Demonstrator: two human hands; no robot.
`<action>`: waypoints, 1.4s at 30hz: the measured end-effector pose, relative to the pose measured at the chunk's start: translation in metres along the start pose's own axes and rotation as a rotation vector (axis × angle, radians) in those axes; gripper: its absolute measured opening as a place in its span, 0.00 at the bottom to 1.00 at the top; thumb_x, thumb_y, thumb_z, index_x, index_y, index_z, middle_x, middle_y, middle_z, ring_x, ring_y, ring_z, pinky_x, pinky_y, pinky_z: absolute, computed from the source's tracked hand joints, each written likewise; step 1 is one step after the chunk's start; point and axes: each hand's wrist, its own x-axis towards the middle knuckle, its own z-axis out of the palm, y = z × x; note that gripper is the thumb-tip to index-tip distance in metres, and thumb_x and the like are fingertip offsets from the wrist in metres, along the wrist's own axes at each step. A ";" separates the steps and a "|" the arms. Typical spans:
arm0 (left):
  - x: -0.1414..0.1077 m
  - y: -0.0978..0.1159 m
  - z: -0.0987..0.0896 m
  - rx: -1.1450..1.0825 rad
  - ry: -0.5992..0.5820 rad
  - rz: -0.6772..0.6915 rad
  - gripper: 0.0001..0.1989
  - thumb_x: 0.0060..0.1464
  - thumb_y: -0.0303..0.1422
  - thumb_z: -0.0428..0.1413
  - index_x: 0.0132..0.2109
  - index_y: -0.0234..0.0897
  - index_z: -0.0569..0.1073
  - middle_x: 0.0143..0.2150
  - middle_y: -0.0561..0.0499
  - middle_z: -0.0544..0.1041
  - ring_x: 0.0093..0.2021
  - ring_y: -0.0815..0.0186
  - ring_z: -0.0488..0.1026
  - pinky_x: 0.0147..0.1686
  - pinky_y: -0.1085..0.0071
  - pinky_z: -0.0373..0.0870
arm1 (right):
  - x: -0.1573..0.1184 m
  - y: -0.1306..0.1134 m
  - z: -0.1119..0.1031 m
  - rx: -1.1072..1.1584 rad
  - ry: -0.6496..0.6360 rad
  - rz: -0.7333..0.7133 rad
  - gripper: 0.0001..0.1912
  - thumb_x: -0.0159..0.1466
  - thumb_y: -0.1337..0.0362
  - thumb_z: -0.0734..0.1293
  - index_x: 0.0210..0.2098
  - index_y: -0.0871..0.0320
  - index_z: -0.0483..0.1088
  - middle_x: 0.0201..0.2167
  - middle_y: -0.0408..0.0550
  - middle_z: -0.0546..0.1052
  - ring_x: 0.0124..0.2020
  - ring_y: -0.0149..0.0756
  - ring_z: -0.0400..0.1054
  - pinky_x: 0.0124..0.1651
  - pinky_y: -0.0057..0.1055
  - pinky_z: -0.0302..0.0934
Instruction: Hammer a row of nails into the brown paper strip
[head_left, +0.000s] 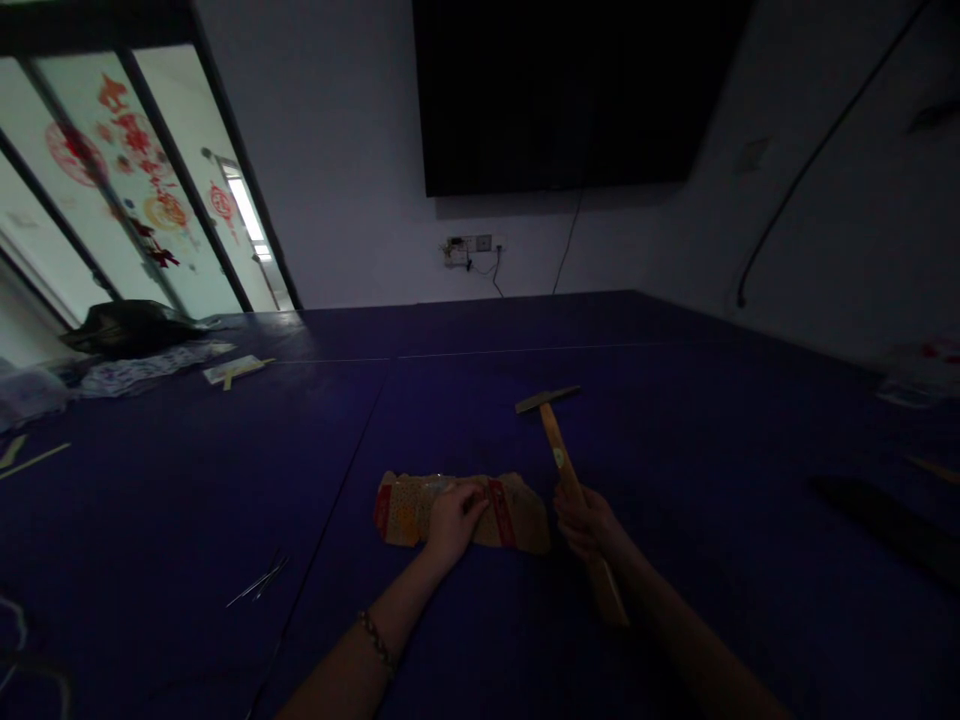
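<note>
A hammer (556, 440) with a wooden handle is gripped in my right hand (589, 522). Its narrow metal head points away from me, off the purple surface or close to it; I cannot tell which. Left of it lies a flat, ragged-edged brown piece (529, 520) with red bands, seemingly cardboard. On top of this piece rests my left hand (452, 518), a braided bracelet at its wrist. Thumb and fingers come together in a pinch there; whatever is between them is too small and dark to make out.
Thin metal rods (259, 584) lie at the left on the purple surface (450, 400). Farther back are a white packet (234, 370), plastic bags (142, 370) and a black bag (131, 325). A dark flat piece (885, 520) lies at right. A dark screen (577, 100) hangs on the wall.
</note>
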 end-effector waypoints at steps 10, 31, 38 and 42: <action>0.001 0.000 0.000 0.012 -0.016 0.086 0.04 0.48 0.26 0.56 0.30 0.36 0.76 0.32 0.48 0.77 0.38 0.62 0.70 0.40 0.67 0.64 | -0.054 -0.018 0.056 -0.181 0.112 0.003 0.18 0.48 0.53 0.67 0.29 0.55 0.56 0.10 0.28 0.53 0.08 0.18 0.42 0.08 0.18 0.41; 0.003 -0.001 0.003 0.027 -0.027 0.065 0.05 0.48 0.26 0.57 0.32 0.37 0.77 0.34 0.48 0.78 0.40 0.60 0.71 0.43 0.64 0.65 | -0.106 0.025 0.072 -0.893 0.208 0.035 0.16 0.53 0.54 0.61 0.34 0.58 0.70 0.28 0.51 0.75 0.31 0.41 0.69 0.35 0.34 0.60; 0.004 0.000 0.004 0.042 -0.027 0.054 0.04 0.47 0.26 0.57 0.32 0.36 0.77 0.34 0.47 0.78 0.40 0.60 0.71 0.42 0.65 0.65 | -0.104 0.028 0.078 -0.917 0.213 0.063 0.16 0.51 0.55 0.60 0.33 0.59 0.69 0.29 0.54 0.76 0.31 0.43 0.70 0.36 0.35 0.61; 0.003 0.000 0.003 0.052 -0.036 0.063 0.04 0.48 0.26 0.57 0.32 0.36 0.77 0.33 0.48 0.78 0.39 0.61 0.71 0.42 0.65 0.64 | -0.106 0.036 0.079 -0.880 0.263 -0.007 0.19 0.53 0.53 0.58 0.37 0.60 0.68 0.29 0.55 0.76 0.30 0.43 0.71 0.36 0.34 0.62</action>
